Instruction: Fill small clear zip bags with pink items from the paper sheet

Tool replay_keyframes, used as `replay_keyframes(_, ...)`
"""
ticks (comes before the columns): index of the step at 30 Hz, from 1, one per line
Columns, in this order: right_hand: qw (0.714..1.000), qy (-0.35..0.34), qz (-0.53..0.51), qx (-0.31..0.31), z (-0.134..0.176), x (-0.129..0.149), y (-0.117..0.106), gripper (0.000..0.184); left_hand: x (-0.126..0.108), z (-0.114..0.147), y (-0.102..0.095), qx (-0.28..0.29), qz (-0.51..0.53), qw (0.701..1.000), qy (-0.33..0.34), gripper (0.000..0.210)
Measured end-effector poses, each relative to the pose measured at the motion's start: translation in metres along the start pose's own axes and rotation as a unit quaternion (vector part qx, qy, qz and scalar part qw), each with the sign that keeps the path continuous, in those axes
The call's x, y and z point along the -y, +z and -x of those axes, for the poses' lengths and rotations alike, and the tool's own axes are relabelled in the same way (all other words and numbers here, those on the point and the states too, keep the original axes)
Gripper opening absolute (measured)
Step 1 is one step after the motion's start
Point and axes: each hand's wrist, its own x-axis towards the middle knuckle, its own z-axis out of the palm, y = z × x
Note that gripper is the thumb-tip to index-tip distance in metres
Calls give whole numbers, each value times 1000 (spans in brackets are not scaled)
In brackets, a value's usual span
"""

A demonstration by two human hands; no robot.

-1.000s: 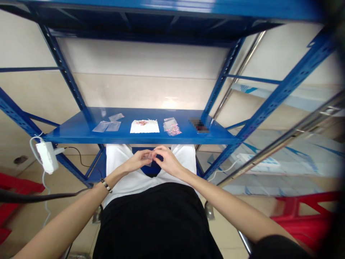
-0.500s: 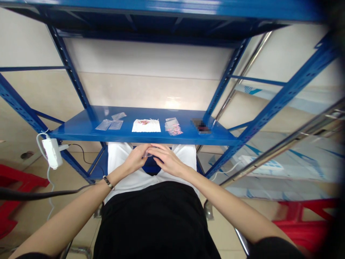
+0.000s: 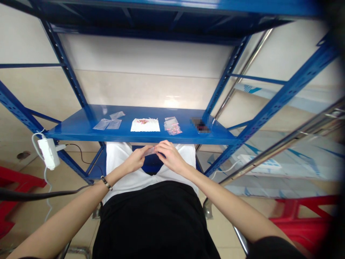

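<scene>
While both hands meet over the lap, the left hand [image 3: 136,158] pinches one end of a small clear bag [image 3: 149,151], fingers curled close; the right hand [image 3: 169,155] has its fingertips drawn together at the other end. Beyond them, the front edge of the blue shelf [image 3: 72,129] stands between hands and supplies. Straight ahead of the hands: white sheet [image 3: 152,126] bearing a small pinkish pile [image 3: 142,121]. Ahead, slightly right: overlapping bags with pink pieces [image 3: 173,127]. Ahead, left: three flat clear bags [image 3: 113,124]. Well left of the hands: white power strip [image 3: 49,154] at the shelf's leg. Above and beyond them: upper shelf [image 3: 172,5], cut off at top.

Hard to read: held bag partly covered by fingers, contents cannot be told. Farther right of the hands, a dark flat object [image 3: 199,125] is pixelated, identity unclear. Red plastic furniture [image 3: 304,226], behind and right, is cropped.
</scene>
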Motion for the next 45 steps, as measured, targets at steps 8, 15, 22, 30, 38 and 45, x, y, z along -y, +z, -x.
replay_keyframes(8, 997, -61, -54, 0, 3, 13, -3, 30, -12, 6, 1, -35, -108, 993, 23, 59)
replay_keyframes(15, 991, -111, -43, 59, 3, 15, -1, 35, -12, 1, -4, -42, -125, 990, 48, 39)
replay_keyframes(22, 981, -119, 10, 156, 6, 21, 0, 28, -24, 4, -1, 23, -194, 980, 46, 19)
replay_keyframes(30, 963, -142, 101, 206, 21, 25, 34, 25, -46, 9, 16, 119, -302, 943, 72, 16)
replay_keyframes(38, 962, -129, 109, 214, 24, 16, 46, 22, -39, 8, 19, 126, -309, 940, 71, 27)
replay_keyframes(45, 963, -90, 129, 219, 30, 25, 48, 16, -39, 9, 22, 122, -327, 933, 86, 17)
